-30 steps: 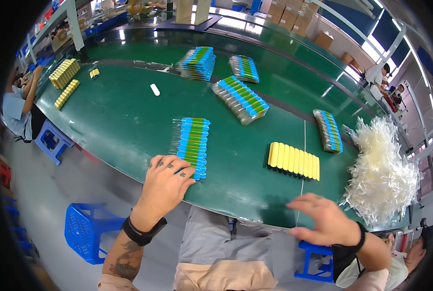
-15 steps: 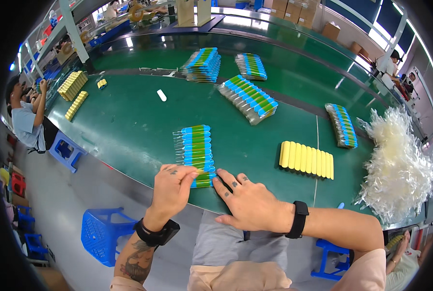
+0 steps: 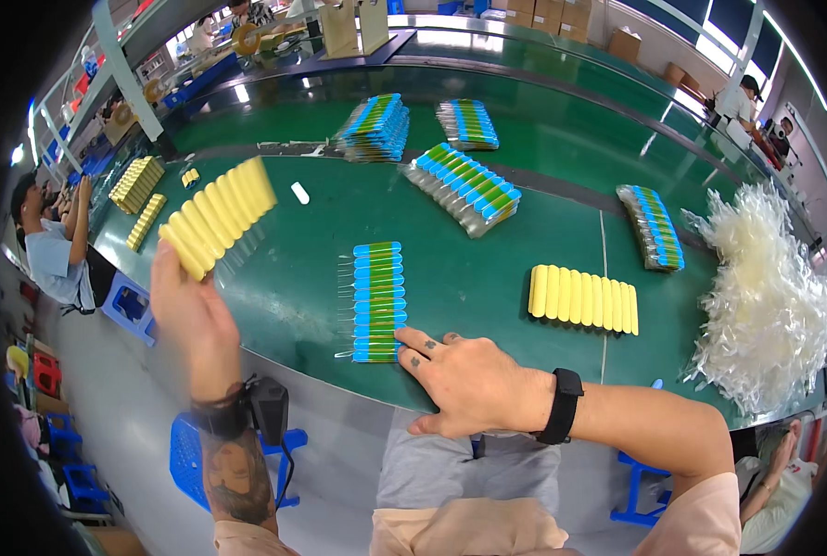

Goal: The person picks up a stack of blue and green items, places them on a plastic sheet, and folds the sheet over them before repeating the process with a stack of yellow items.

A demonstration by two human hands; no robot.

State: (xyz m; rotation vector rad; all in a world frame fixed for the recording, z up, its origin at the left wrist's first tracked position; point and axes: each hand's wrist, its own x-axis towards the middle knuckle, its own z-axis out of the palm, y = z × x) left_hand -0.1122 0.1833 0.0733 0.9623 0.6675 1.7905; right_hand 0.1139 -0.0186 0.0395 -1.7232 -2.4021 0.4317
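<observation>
At nine o'clock, the raised left hand [image 3: 197, 310] grasps a tilted yellow row [image 3: 219, 218]; at five, the right hand [image 3: 474, 375], palm down, unclenched, touches a blue-green row [image 3: 377, 301].

Left hand [image 3: 198, 315], frame left: blurred, fingers partly behind ridged yellow strip [image 3: 217, 218], also blurred. Blue plastic stool [image 3: 187, 454], lower left: partly behind left forearm [image 3: 235, 477]. Pale wooden stand [image 3: 340, 33]: cut by upper edge.
</observation>
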